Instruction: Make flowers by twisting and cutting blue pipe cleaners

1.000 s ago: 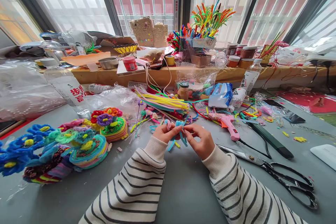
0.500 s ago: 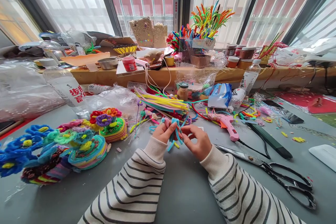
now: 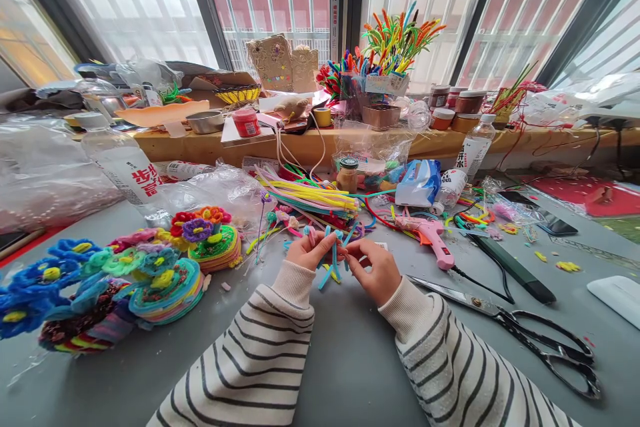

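Between my two hands, over the grey table, is a bent light-blue pipe cleaner (image 3: 335,255) with ends hanging down. My left hand (image 3: 309,252) pinches it between thumb and fingers; a pink bit of fuzzy stem shows above those fingers. My right hand (image 3: 375,267) holds the same blue piece from the right with thumb and forefinger tips. Just behind the hands lies a bundle of colourful pipe cleaners (image 3: 315,195). Right of my right hand rest a pink glue gun (image 3: 431,237) and large black-handled scissors (image 3: 505,317).
Pipe-cleaner flower pots (image 3: 163,290) stand at the left. A water bottle (image 3: 120,163) leans behind them, and a small jar (image 3: 348,175) stands behind the bundle. A dark green flat tool (image 3: 515,270) and a phone (image 3: 556,219) lie at the right. Paint pots (image 3: 470,101) line the wooden sill.
Both hands have shifted very slightly left. The blue pipe cleaner has turned between the fingers, and its strands now hang more spread out.
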Tool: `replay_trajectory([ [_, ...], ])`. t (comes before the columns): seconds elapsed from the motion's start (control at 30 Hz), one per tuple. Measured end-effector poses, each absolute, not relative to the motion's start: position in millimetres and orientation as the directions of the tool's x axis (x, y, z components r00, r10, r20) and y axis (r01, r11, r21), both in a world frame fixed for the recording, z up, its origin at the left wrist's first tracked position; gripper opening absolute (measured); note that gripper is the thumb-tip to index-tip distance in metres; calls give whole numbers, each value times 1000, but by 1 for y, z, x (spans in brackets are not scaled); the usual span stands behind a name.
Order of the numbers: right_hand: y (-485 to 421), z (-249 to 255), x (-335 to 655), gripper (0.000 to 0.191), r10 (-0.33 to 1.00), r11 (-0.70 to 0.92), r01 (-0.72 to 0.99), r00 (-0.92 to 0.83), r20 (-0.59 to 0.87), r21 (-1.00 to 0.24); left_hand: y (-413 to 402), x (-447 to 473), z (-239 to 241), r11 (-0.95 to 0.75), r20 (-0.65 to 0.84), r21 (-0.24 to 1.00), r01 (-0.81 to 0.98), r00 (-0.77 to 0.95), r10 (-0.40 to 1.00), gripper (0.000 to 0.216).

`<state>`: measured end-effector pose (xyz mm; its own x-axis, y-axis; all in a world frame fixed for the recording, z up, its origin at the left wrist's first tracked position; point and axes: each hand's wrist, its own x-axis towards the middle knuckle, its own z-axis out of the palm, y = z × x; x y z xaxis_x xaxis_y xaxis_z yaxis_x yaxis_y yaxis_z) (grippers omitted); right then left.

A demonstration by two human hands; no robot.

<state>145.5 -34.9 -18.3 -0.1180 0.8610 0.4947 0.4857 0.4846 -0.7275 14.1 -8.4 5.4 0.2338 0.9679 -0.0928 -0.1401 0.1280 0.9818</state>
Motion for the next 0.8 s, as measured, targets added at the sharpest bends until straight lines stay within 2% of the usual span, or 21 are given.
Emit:
replay_trajectory([
  [0.17,-35,-19,144,8,859,486,519,-136,494,-703,-11,13,0,-81,80,993,90,7,997,21],
  [0.27,-35,-20,144,8,871,466,514,-125,475,-720,-11,13,2,-91,97,991,95,-53,994,23],
  [0.33,-34,-21,144,8,882,447,492,-105,459,-747,-10,14,6,-49,50,998,28,-45,998,25],
  [0.47,-35,-21,144,10,903,405,446,-55,427,-798,-9,17,8,64,-52,994,-84,139,989,23],
  [0.57,-36,-21,144,12,912,389,432,-56,406,-814,-8,19,2,38,-15,994,-100,219,976,24],
  [0.7,-35,-21,145,15,914,399,380,-97,393,-835,-7,18,-6,-27,39,997,-65,183,982,26],
  [0.8,-32,-22,148,18,906,411,318,-43,421,-854,-6,17,-8,-43,46,999,-19,176,983,23],
])
